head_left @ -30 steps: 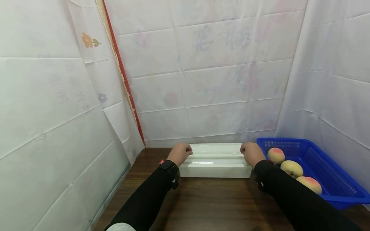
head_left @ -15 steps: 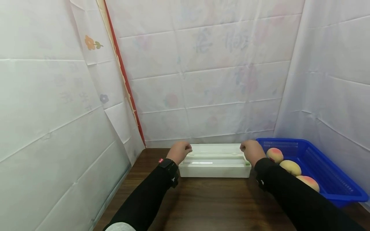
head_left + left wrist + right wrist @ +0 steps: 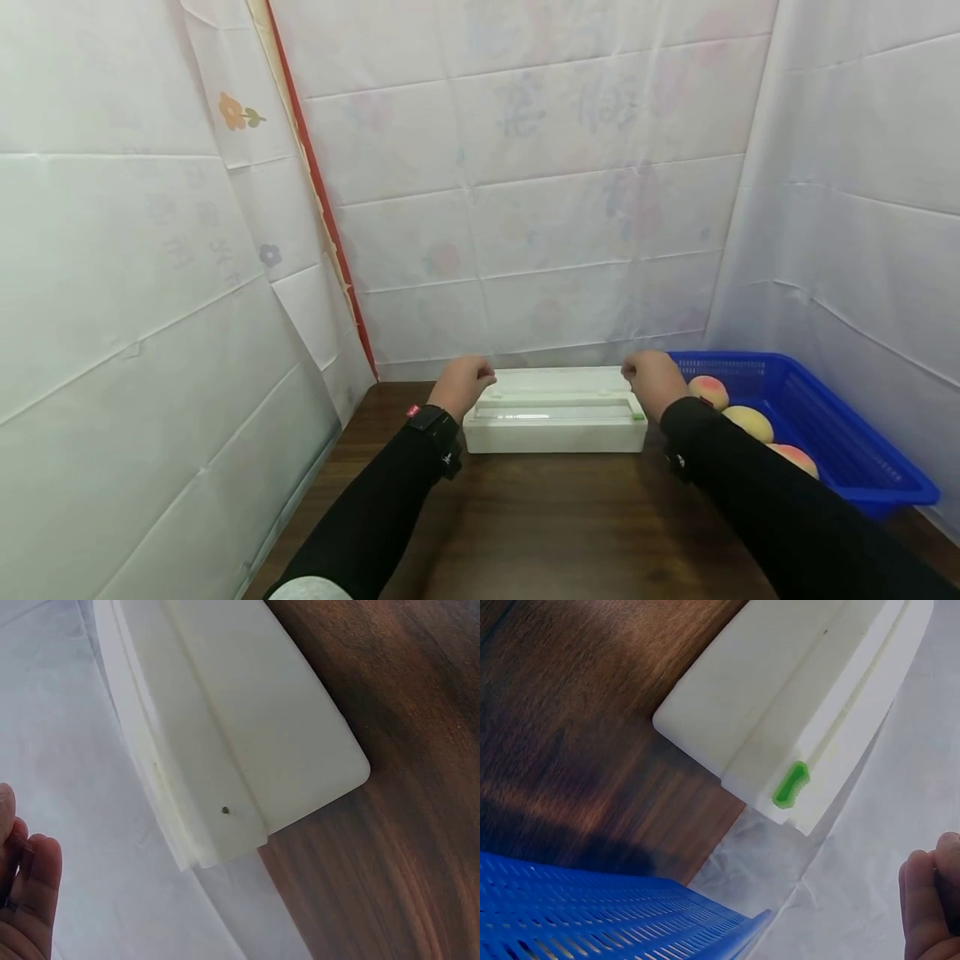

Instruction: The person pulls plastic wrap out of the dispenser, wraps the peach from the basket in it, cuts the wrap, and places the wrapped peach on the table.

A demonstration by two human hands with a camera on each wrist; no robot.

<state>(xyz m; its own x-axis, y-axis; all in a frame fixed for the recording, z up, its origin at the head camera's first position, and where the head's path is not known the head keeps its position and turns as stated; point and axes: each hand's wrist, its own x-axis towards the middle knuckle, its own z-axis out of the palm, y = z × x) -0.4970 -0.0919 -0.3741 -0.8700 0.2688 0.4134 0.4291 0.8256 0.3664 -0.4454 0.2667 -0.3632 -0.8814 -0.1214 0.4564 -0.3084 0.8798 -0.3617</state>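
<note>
A long white cling film dispenser [image 3: 555,437] with a green slide cutter [image 3: 791,784] lies on the dark wooden table. Clear cling film [image 3: 555,412] glints along its long top recess. My left hand [image 3: 463,385] is over the dispenser's left end, thumb and fingertips pinching what looks like a corner of the nearly invisible film. Over the right end, my right hand [image 3: 654,385] pinches in the same way. Both wrist views show the hands beyond the dispenser's back edge, with fingertips pressed together.
On the right stands a blue perforated basket [image 3: 862,450], its near corner partly under my right arm. Several peaches, one reddish peach [image 3: 708,392] among them, lie along its left side. White sheeting [image 3: 540,208] hangs behind the table and at both sides.
Both hands have risen slightly and moved away from the dispenser's front, still pinched. The head view has shifted a little, so the basket appears further left.
</note>
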